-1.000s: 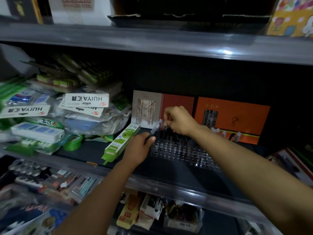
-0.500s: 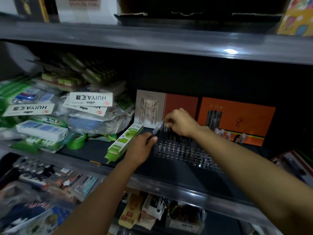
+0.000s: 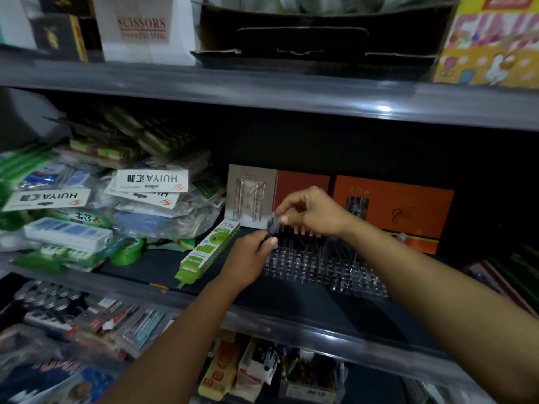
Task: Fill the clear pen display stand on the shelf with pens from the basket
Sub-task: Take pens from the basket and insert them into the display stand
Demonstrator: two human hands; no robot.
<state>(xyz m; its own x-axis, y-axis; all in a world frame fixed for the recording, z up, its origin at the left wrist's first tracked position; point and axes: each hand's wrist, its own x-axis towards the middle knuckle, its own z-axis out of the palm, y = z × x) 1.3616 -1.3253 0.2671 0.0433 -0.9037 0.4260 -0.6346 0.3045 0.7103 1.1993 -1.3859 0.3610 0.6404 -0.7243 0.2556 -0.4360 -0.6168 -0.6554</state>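
Observation:
The clear pen display stand (image 3: 315,268) sits on the dark middle shelf, its many small holes glinting. Several dark pens with reddish tops (image 3: 300,232) stand in its back row. My left hand (image 3: 250,255) grips the lower end of a dark pen with a clear cap (image 3: 273,225) at the stand's left back corner. My right hand (image 3: 309,211) pinches the top of that same pen from above. The basket is out of view.
A green and white box (image 3: 208,252) lies just left of the stand. Bagged stationery (image 3: 122,205) is piled further left. Orange boxes (image 3: 390,211) stand behind the stand. Shelf edges run above (image 3: 262,88) and below (image 3: 291,325).
My right hand has shifted slightly left and taken the top of the pen held by my left hand. The view has tilted a little.

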